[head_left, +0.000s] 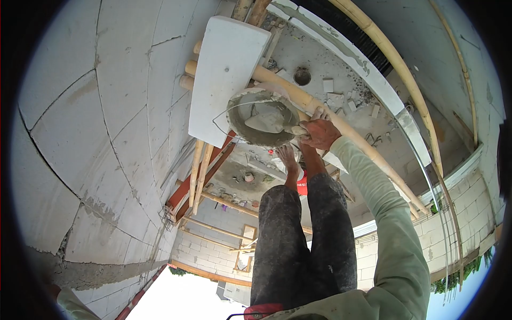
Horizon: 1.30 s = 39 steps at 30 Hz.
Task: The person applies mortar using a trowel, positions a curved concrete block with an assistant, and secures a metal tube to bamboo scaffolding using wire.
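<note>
My right hand (pixel 321 133) is closed around the handle of a trowel (pixel 265 122). Its blade lies inside a mortar-crusted bucket (pixel 292 140) that holds wet grey mortar, and a thin wire handle hangs over the bucket's left side. Just below the bucket are my bare feet (pixel 288 158). A pale slab-like block (pixel 226 69) lies on bamboo poles, left of and behind the bucket. Of my left arm, only the sleeve (pixel 76 305) shows clearly, low at the left against the block wall; the hand is lost in the dark edge of the view.
Thick bamboo poles (pixel 368 143) run past my feet as scaffolding. A tall wall of large grey blocks (pixel 69 160) rises on the left. Far below, the floor (pixel 314 53) carries rubble and block pieces. Red-brown beams (pixel 200 178) and thinner bamboo (pixel 201 168) cross beneath.
</note>
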Each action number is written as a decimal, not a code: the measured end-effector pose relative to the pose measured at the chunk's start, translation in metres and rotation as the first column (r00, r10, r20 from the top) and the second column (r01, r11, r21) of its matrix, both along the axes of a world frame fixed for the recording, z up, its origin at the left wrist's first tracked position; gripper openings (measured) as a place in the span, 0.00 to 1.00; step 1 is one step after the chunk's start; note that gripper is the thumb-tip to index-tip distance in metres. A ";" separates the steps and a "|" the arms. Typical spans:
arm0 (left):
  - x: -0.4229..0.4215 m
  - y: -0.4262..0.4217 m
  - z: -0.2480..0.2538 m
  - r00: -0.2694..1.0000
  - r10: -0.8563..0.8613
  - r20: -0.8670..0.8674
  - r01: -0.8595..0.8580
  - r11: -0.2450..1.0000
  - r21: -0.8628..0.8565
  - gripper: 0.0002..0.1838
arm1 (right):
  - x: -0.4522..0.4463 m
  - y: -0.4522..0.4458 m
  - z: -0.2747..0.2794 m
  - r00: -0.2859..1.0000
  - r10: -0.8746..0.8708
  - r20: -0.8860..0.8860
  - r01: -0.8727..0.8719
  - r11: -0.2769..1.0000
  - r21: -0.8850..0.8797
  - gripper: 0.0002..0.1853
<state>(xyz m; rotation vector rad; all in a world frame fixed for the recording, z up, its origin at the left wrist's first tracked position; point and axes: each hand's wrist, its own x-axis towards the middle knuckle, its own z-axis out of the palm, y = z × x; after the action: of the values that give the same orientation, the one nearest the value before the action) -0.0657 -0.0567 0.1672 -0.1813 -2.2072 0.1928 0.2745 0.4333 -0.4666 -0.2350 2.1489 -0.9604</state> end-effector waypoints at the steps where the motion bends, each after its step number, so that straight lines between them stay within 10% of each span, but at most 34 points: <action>1: 0.001 -0.003 -0.001 1.000 -0.003 -0.006 0.003 1.000 0.006 0.23 | -0.005 0.003 0.004 0.995 0.022 0.093 -0.022 1.000 -0.005 0.30; 16: -0.001 -0.033 0.013 0.994 -0.074 -0.079 0.077 0.996 0.038 0.24 | -0.042 0.136 0.017 0.921 -0.292 0.259 0.328 0.938 -0.108 0.26; 24: -0.011 -0.035 0.018 0.989 -0.131 -0.075 0.133 0.991 0.015 0.24 | -0.016 0.237 -0.058 0.810 -0.573 0.122 0.535 0.809 0.243 0.26; 28: -0.015 -0.040 0.021 0.987 -0.144 -0.073 0.144 0.990 0.000 0.24 | -0.006 0.250 -0.062 0.882 -0.471 -0.025 0.409 0.737 0.538 0.29; 39: -0.013 -0.059 0.036 0.979 -0.186 -0.084 0.180 0.981 -0.074 0.25 | -0.037 0.180 -0.079 0.907 -0.269 -0.325 0.415 0.699 0.582 0.26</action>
<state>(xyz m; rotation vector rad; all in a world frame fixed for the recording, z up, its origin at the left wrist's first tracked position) -0.0787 -0.1160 0.2029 -0.4038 -2.0814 0.1684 0.2376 0.6134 -0.5454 0.4462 2.6476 -0.3291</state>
